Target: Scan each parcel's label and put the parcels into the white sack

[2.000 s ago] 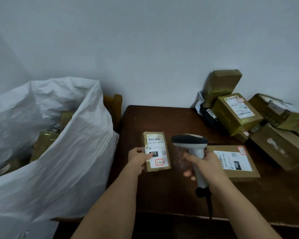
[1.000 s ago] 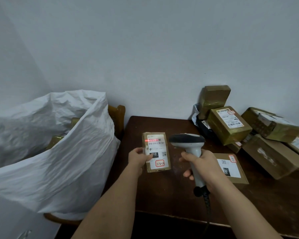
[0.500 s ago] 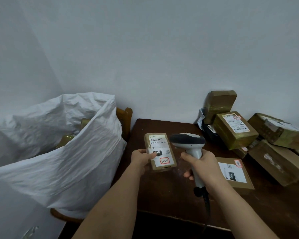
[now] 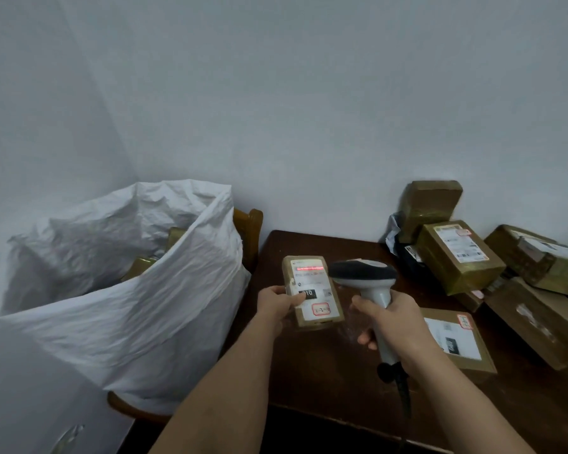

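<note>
Nearest the camera, two bare forearms reach out over the front edge of a dark wooden table (image 4: 325,371). On the left, the left hand (image 4: 277,304) grips a small brown parcel (image 4: 312,291) by its left edge, thumb lying across the white label (image 4: 312,290) and fingers hidden behind the box. It holds the parcel tilted up, label toward the camera, above the table's left part. A red scan line (image 4: 309,267) glows across the barcode near the label's top.

Just to the right, the right hand (image 4: 394,317) is wrapped tight around the pale grip of a handheld scanner (image 4: 368,283), whose dark head sits just beside the parcel's upper right corner. A black cable (image 4: 404,394) drops from the base of the grip past the table edge.

Beyond the right wrist a flat labelled box (image 4: 456,339) lies on the table. Farther back and to the right, a heap of brown taped parcels (image 4: 492,260) is piled against the wall, one box (image 4: 430,201) standing on end at the rear, with a dark bag partly showing beneath them.

Left of the table, the white sack (image 4: 138,290) stands open on a wooden chair (image 4: 250,231), its mouth wide. Brown parcels in the sack (image 4: 145,262) show inside, below the rim. Behind everything rises a plain pale wall (image 4: 276,109).
</note>
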